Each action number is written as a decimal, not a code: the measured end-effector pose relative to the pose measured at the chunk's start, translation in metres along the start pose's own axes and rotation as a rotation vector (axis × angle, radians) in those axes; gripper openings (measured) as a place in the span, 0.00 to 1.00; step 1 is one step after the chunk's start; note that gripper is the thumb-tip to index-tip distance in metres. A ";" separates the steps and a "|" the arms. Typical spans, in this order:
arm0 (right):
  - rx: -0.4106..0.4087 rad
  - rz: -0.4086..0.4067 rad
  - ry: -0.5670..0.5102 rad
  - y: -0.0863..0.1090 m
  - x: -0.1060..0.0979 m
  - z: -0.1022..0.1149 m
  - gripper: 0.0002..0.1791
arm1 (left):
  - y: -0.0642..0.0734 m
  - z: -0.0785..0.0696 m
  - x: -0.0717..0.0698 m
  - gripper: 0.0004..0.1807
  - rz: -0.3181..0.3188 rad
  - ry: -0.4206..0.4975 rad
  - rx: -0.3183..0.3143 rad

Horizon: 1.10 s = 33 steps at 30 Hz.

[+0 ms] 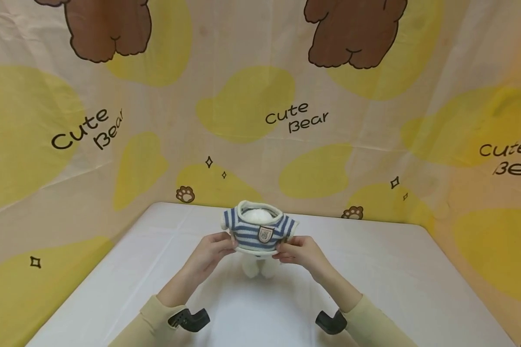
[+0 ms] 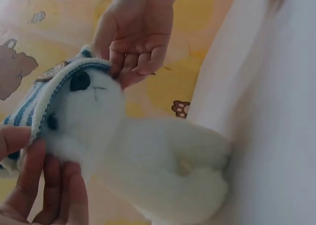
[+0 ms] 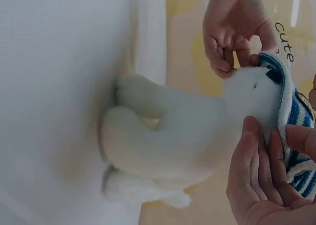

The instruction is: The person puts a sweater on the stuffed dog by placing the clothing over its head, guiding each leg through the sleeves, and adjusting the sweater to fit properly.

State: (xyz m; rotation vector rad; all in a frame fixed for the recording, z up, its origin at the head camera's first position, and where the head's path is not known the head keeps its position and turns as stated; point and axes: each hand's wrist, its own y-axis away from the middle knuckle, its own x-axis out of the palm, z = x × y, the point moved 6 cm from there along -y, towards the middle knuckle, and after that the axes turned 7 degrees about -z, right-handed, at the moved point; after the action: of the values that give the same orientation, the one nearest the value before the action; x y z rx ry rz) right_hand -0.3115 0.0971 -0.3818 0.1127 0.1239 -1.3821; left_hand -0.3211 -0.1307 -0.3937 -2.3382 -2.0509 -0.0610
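Observation:
A small blue-and-white striped knit sweater [image 1: 247, 234] with a shield badge [image 1: 266, 234] is partway over the head of a white plush toy [image 2: 163, 141]. The toy's dark eyes and small mouth show below the hem in the left wrist view, and its crown shows through the neck opening in the head view. My left hand [image 1: 212, 251] pinches the hem on one side between thumb and fingers. On the other side my right hand [image 1: 303, 253] pinches it the same way. In the right wrist view, the toy's legs [image 3: 123, 133] rest on the white surface.
The toy stands on a white-covered table [image 1: 156, 241]. Behind and around it hangs a yellow-and-beige cloth [image 1: 243, 106] printed with bears and "Cute Bear". A black wrist device [image 1: 191, 320] sits at the left cuff, and another black device [image 1: 331, 322] at the right.

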 end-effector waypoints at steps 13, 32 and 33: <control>-0.006 -0.034 0.159 -0.001 -0.008 -0.017 0.19 | -0.019 0.020 -0.012 0.07 0.188 -0.168 0.176; -0.309 -0.363 0.444 0.001 -0.034 0.023 0.07 | -0.006 -0.034 -0.031 0.09 -0.326 -0.544 0.395; -0.389 -0.396 0.451 0.003 -0.033 0.032 0.06 | -0.001 -0.045 -0.028 0.08 -0.373 -0.529 0.493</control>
State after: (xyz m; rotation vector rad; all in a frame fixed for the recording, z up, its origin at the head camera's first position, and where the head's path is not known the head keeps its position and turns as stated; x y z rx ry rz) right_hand -0.3139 0.1254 -0.3455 0.0746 0.8230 -1.6801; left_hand -0.3263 -0.1604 -0.3505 -1.7735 -2.3261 1.0242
